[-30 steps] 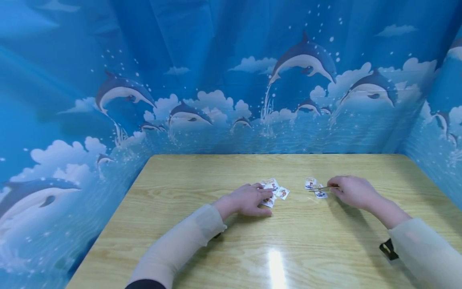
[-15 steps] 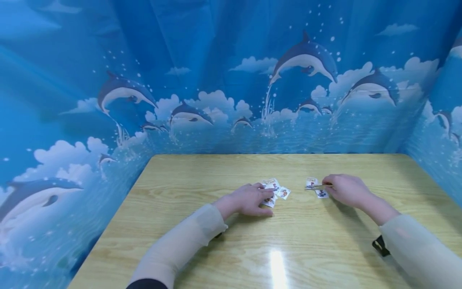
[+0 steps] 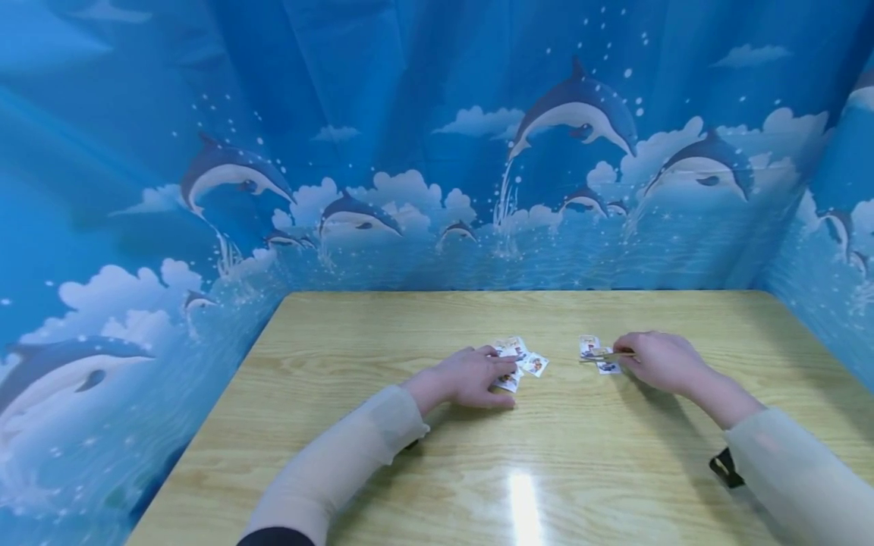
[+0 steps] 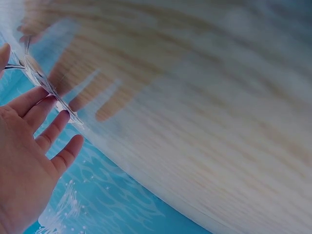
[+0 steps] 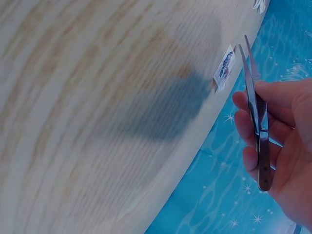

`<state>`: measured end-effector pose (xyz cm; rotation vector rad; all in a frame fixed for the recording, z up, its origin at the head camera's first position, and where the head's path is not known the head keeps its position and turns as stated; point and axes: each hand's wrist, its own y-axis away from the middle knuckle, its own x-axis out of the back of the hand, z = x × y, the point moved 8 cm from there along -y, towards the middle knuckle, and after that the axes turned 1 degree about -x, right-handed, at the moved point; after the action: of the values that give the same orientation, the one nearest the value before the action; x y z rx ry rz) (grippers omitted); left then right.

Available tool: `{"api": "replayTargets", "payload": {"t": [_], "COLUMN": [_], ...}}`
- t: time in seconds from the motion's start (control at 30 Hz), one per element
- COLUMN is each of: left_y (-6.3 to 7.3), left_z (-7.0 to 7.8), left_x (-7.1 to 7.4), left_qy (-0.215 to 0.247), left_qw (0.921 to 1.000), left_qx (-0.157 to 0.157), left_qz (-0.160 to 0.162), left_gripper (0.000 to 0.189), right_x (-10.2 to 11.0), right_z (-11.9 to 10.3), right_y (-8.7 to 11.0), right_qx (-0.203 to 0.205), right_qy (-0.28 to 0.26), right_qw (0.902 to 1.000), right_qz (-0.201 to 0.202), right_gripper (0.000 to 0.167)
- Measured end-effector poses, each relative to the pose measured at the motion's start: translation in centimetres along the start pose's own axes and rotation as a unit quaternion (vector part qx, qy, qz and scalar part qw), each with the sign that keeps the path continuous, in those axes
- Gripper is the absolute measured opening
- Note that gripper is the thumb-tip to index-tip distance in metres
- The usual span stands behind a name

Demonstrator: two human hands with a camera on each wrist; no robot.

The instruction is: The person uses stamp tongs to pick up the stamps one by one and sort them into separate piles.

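Note:
My left hand (image 3: 474,379) rests over a loose group of small printed paper pieces (image 3: 536,365) in the head view. Its fingers reach onto them, extended and spread in the left wrist view. Between thumb and fingers, my right hand (image 3: 661,362) grips metal tweezers (image 5: 263,165). Their tips point left, spread apart, above a second small group of printed paper pieces (image 3: 589,344). In the right wrist view one piece (image 5: 224,68) of that group lies beside the tips, with nothing visible between them. The left hand partly covers its own group.
The wood-grain table (image 3: 382,326) has a glossy surface that mirrors the hands. Behind it and at both sides hangs a blue dolphin-print curtain (image 3: 410,258). A bright light reflection lies near the front. A gap of bare wood separates the two groups of pieces.
The tweezers in my right hand moved left over the paper pieces, then slightly back to the right. My left hand has kept its place.

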<state>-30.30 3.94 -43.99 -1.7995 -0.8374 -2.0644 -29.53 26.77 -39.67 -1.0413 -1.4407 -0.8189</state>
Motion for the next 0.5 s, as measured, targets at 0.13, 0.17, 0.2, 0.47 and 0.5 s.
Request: {"api": "replayTargets", "payload": {"t": [0.13,0.17,0.2,0.47,0.5], "left_y": [0.0,0.0,0.0,0.1,0.0], "left_z": [0.1,0.1,0.1,-0.1,-0.1], "left_x": [0.1,0.1,0.1,0.0,0.0], "left_qy": [-0.001,-0.002,-0.003,0.0,0.0], "left_qw": [1.0,1.0,1.0,1.0,1.0], "left_qx": [0.001,0.002,0.002,0.002,0.001], "left_qz": [0.0,0.0,0.0,-0.003,-0.001], "left_gripper": [0.072,0.072,0.072,0.072,0.072], "right_x": [0.3,0.3,0.4,0.3,0.3], "right_z": [-0.2,-0.3,-0.4,-1.8,-1.9], "right_y": [-0.1,-0.2,-0.2,-1.5,-1.7], "right_qx": [-0.005,-0.005,-0.005,0.008,0.007], "right_qy": [-0.013,-0.017,-0.021,-0.034,-0.037], "right_qw": [0.9999,0.9998,0.9998,0.9994,0.9993], "right_qz": [0.001,0.002,0.004,0.007,0.006], "right_gripper": [0.015,0.016,0.016,0.017,0.017]}}
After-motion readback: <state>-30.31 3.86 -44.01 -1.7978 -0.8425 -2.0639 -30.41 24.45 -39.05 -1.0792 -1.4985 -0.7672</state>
